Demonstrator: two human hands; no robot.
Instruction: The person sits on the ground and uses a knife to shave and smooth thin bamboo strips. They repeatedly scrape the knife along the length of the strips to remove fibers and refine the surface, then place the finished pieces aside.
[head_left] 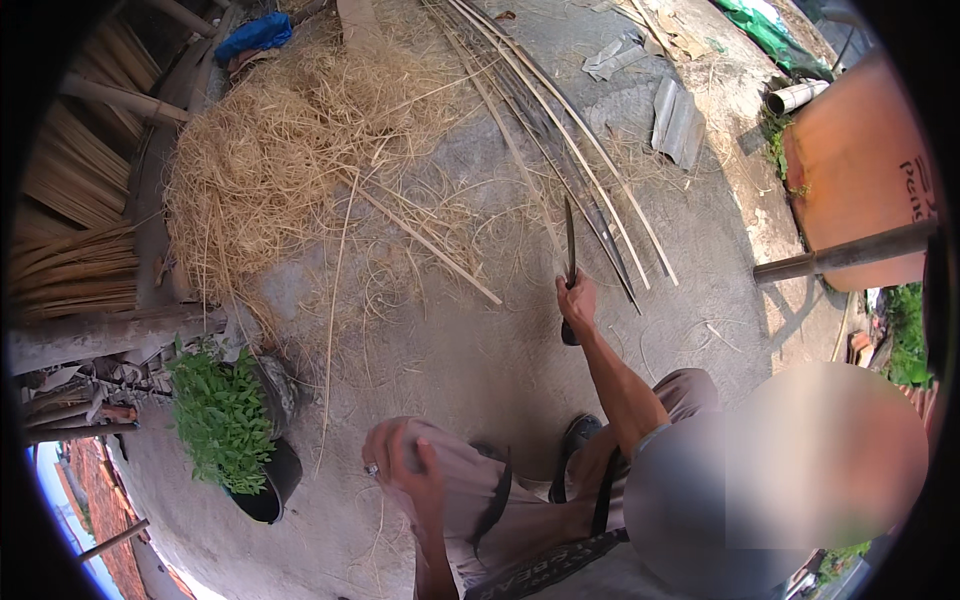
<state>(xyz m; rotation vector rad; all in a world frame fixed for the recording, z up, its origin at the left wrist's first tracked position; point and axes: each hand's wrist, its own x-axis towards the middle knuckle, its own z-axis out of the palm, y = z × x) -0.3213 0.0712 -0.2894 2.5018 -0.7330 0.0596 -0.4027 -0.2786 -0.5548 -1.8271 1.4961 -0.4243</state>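
Observation:
My right hand [577,298] is closed around the handle of a long knife [571,240]. Its narrow dark blade points away from me, above the concrete floor and just left of several long split bamboo strips [600,205]. On my left knee rests my left hand [408,462], a ring on one finger, its fingers loosely bent and the thumb apart. Nothing shows in it. A single thin strip [430,240] lies on the floor between the knife and a large heap of pale shavings [290,150].
Potted green plants [220,420] stand at the left, below bundled strips [75,265] on a rack. At the right are an orange tank [850,170] and a horizontal pole [845,250]. Grey sheet scraps [677,122] lie at the far right. A blurred patch hides the lower right.

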